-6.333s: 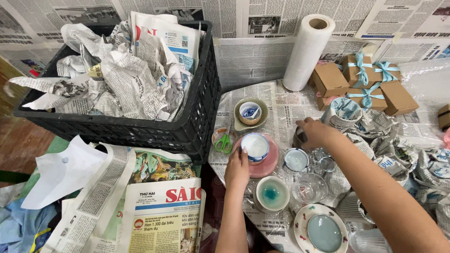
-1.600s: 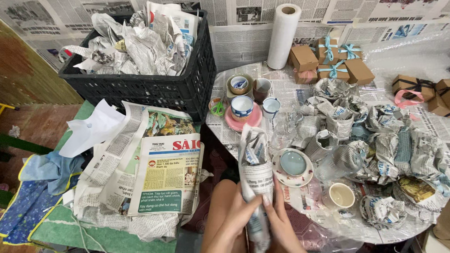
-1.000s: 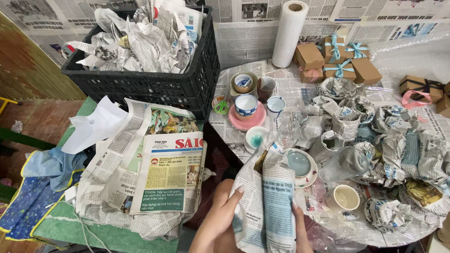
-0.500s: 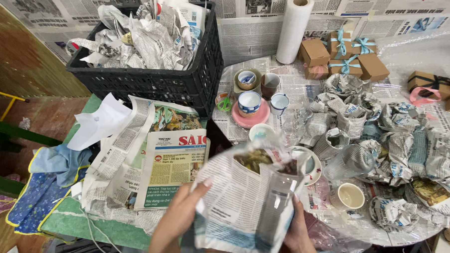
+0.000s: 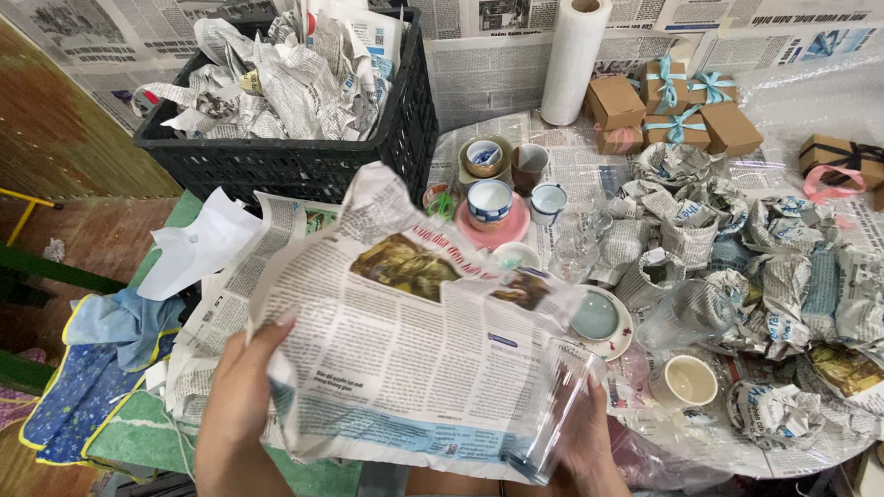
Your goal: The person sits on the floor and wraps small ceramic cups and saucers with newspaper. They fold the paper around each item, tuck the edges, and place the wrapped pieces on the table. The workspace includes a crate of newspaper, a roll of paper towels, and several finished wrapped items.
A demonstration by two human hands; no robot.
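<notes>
A: Status of hands?

B: A spread newspaper sheet (image 5: 409, 365) is gripped at its left edge by the left hand (image 5: 241, 398), fingers curled over the paper. A clear drinking glass (image 5: 564, 410) is clasped against the sheet's lower right corner by the right hand (image 5: 582, 435), fingers wrapped around the glass from behind.

A: Glass position?

B: Held tilted, lying on the sheet's right edge, above the lap and just in front of the round table (image 5: 748, 455).

A: What is seen on the table?

B: A blue-and-white cup on a pink saucer (image 5: 490, 203), a celadon plate (image 5: 596, 318), a cream cup (image 5: 687, 382) and many newspaper-wrapped bundles (image 5: 803, 281). A roll of plastic film (image 5: 574, 57) is stood upright at the back, beside brown gift boxes with teal ribbon (image 5: 677, 105).

A: Left side?

B: A black crate filled with crumpled newspaper (image 5: 291, 86) is seen, with a stack of newspapers (image 5: 224, 309) in front of it, partly covered by the held sheet.
</notes>
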